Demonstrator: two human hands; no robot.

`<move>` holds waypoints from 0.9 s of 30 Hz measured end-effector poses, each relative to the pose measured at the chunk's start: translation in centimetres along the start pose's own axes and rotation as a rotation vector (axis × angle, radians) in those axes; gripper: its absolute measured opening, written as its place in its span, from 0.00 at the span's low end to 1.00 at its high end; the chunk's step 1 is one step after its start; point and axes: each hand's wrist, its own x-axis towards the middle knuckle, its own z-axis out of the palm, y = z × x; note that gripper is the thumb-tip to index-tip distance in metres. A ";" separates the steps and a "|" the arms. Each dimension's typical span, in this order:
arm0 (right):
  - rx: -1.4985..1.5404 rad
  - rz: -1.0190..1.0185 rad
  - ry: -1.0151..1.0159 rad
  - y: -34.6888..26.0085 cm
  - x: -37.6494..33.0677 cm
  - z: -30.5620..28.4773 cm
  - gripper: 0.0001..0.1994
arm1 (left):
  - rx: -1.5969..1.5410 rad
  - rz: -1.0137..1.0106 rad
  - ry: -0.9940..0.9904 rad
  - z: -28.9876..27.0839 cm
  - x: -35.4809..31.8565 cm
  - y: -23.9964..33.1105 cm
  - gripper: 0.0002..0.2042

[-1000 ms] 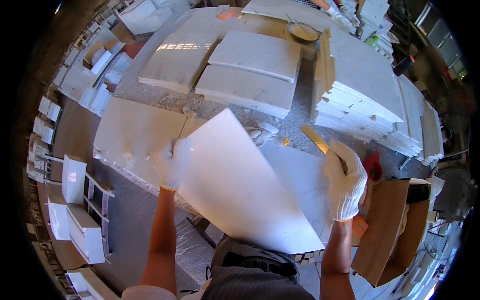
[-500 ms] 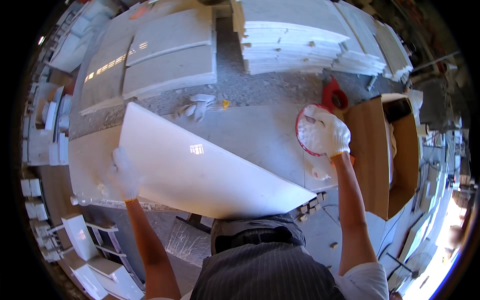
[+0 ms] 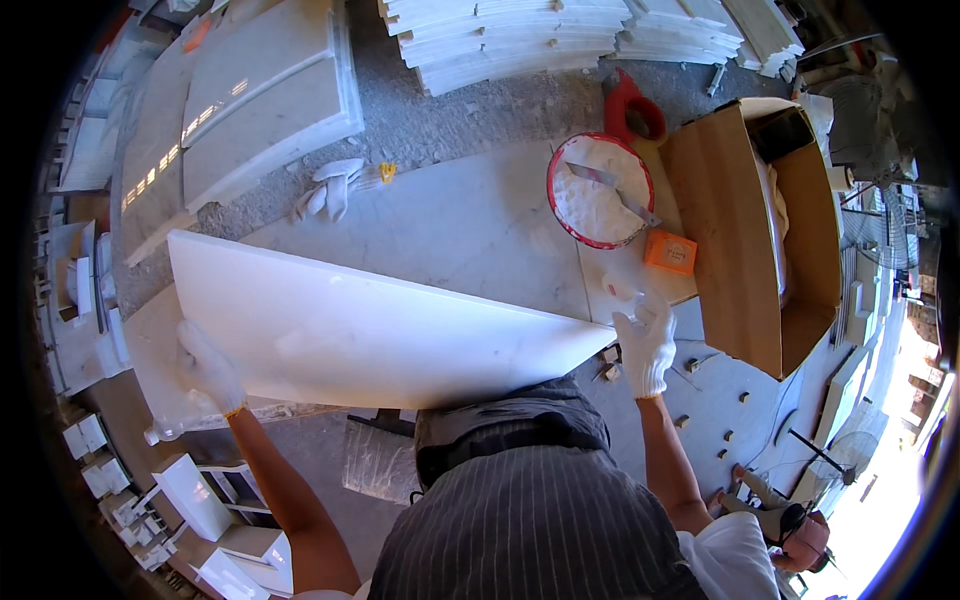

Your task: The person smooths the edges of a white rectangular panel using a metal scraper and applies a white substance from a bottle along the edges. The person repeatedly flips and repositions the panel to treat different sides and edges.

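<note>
A long white slab [image 3: 380,325] with a slanted, pointed right end rests close against my waist, over the edge of the work surface. My gloved left hand [image 3: 207,370] is closed at the slab's left edge; its fingertips are partly lost in glare. Just beyond the slab's right tip is my gloved right hand [image 3: 648,348], thumb and fingers apart, holding nothing. Near its fingertips lies a small white item [image 3: 620,287] with a red mark. Farther off, a red-rimmed bowl [image 3: 597,228] of white paste holds flat metal scraper pieces [image 3: 592,173]; whether one tool or two, I cannot tell.
An orange box [image 3: 670,252], a red tape dispenser [image 3: 637,110] and an open cardboard box [image 3: 715,235] stand around the bowl. Loose white gloves [image 3: 333,188] lie beyond the slab. Stacked slabs [image 3: 505,40] fill the far side. Another person [image 3: 790,530] is at lower right.
My right hand has left the bowl, let go of the scraper and come nearer to the slab's right tip. The slab's left end has come nearer to me, left hand along with it. The view has shifted.
</note>
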 end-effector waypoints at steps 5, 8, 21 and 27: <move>0.003 -0.035 -0.038 0.9 1.7 3.1 0.16 | -0.050 0.033 -0.041 -1.4 1.0 -6.3 0.17; 0.098 -0.057 0.048 0.8 1.3 2.5 0.12 | 0.008 -0.115 -0.104 -1.7 0.6 -4.4 0.18; 0.764 -0.599 -0.662 -26.6 8.3 1.1 0.23 | -0.108 -0.213 0.002 -0.3 -0.1 -0.9 0.16; 0.864 -0.647 -1.109 -35.4 9.0 2.7 0.23 | -0.106 -0.219 -0.030 -0.3 -0.2 3.5 0.16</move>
